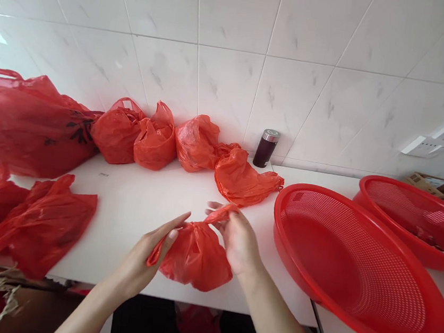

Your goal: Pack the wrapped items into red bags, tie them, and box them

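A small filled red plastic bag sits near the front edge of the white counter. My left hand pinches one of its handles at the left. My right hand grips the other handle, pulled up and to the right. Both hands are closed on the handles over the bag's top.
Several more red bags line the tiled wall, with a large one at far left and a flat one at front left. Two red mesh baskets stand at right. A dark flask stands by the wall.
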Demonstrator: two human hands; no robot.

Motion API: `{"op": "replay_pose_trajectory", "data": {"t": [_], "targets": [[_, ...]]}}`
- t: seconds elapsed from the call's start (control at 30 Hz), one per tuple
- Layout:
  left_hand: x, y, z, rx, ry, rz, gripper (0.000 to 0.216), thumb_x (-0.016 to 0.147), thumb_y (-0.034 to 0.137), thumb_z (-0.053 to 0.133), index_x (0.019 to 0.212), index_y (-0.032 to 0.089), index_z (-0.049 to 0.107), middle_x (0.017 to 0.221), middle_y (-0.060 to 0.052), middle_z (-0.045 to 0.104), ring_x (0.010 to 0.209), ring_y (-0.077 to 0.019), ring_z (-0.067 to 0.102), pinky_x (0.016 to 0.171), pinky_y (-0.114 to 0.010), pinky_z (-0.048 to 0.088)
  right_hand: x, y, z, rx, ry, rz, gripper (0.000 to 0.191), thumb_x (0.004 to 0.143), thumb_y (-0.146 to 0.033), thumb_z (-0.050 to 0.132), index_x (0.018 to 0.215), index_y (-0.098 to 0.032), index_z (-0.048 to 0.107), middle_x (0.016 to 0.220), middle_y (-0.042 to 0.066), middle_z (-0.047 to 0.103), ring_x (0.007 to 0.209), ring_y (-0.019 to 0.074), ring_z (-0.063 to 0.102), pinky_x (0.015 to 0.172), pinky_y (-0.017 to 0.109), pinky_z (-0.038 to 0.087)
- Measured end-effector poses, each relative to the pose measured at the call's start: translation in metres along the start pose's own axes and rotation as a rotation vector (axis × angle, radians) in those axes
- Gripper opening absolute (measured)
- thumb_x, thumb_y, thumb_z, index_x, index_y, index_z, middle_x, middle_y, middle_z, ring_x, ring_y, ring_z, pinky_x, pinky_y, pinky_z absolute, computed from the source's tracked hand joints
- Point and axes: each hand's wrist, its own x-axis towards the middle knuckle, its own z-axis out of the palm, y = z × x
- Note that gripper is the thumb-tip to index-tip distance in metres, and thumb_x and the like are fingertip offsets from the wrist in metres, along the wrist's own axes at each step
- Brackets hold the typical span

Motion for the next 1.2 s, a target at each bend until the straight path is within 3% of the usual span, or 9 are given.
{"op": "replay_pose_trajectory", "data": {"t": [0.13,0.27,0.4,0.5,0.6,0.73,0.93,1.2], "targets": [[-0.022,-0.030,0.000,-0.074,0.002,-0.166,0.046,0.096,0.048,0.034,0.129,0.025,0.058,0.126,-0.007,0.064,0.122,-0.0279,0.053,0.106,-0.044,0.039,0.008,0.002,-0.033,0.238,0.182,0.174,0.016,0.075,-0.035,0.066,0.073,-0.023,0.055,0.074,0.000,0.064,0.081,0.0212,0.065,0.081,0.037,0.050],[-0.025,-0.042,0.016,-0.149,0.195,-0.175,0.047,0.095,0.051,0.034,0.115,0.020,0.064,0.118,-0.009,0.067,0.112,-0.0267,0.057,0.099,-0.039,0.044,0.011,0.014,-0.040,0.251,0.102,0.148,0.022,0.082,-0.037,0.056,0.070,-0.023,0.045,0.058,-0.006,0.049,0.064,0.0164,0.059,0.071,0.034,0.050],[-0.017,-0.043,0.042,-0.108,0.369,-0.163,0.043,0.095,0.050,0.032,0.095,0.021,0.062,0.101,-0.007,0.067,0.096,-0.0229,0.060,0.088,-0.034,0.046,-0.002,0.034,-0.032,-0.351,0.080,-0.129,0.025,0.093,-0.042,0.043,0.079,-0.023,0.050,0.076,-0.001,0.058,0.074,0.0168,0.058,0.072,0.032,0.047],[-0.014,-0.047,0.061,0.032,0.378,-0.132,0.040,0.097,0.048,0.028,0.076,0.022,0.050,0.074,0.000,0.059,0.070,-0.0177,0.055,0.068,-0.028,0.045,-0.015,0.055,-0.035,-0.887,-0.019,-0.343,0.023,0.096,-0.035,0.038,0.087,-0.022,0.055,0.087,0.003,0.059,0.080,0.0168,0.056,0.077,0.030,0.045],[-0.010,-0.055,0.070,0.173,0.379,-0.110,0.039,0.098,0.045,0.026,0.070,0.023,0.042,0.065,0.002,0.052,0.062,-0.0160,0.051,0.061,-0.027,0.041,-0.019,0.072,-0.048,-1.189,-0.042,-0.448,0.023,0.096,-0.029,0.035,0.092,-0.022,0.057,0.090,0.005,0.058,0.083,0.0175,0.056,0.077,0.028,0.044],[-0.003,-0.064,0.065,0.259,0.354,-0.092,0.036,0.098,0.043,0.025,0.074,0.023,0.043,0.072,0.000,0.054,0.067,-0.0161,0.053,0.065,-0.027,0.040,-0.008,0.076,-0.066,-1.374,0.018,-0.402,0.032,0.099,-0.033,0.027,0.087,-0.022,0.054,0.086,0.004,0.059,0.075,0.0155,0.058,0.070,0.025,0.043],[0.021,-0.071,0.051,0.402,0.283,-0.103,0.033,0.099,0.040,0.022,0.077,0.024,0.042,0.078,0.000,0.056,0.066,-0.0154,0.054,0.065,-0.026,0.038,0.030,0.055,-0.072,-1.521,0.044,-0.332,0.030,0.100,-0.031,0.026,0.090,-0.022,0.052,0.075,0.000,0.061,0.064,0.0150,0.057,0.061,0.024,0.037],[0.066,-0.078,0.041,0.682,0.117,-0.260,0.030,0.095,0.035,0.030,0.075,0.024,0.049,0.067,-0.003,0.062,0.055,-0.0196,0.054,0.053,-0.027,0.028,0.077,0.061,-0.082,-1.750,0.100,-0.181,0.024,0.100,-0.030,0.034,0.092,-0.021,0.055,0.071,0.002,0.065,0.061,0.0160,0.058,0.054,0.025,0.027]]}}
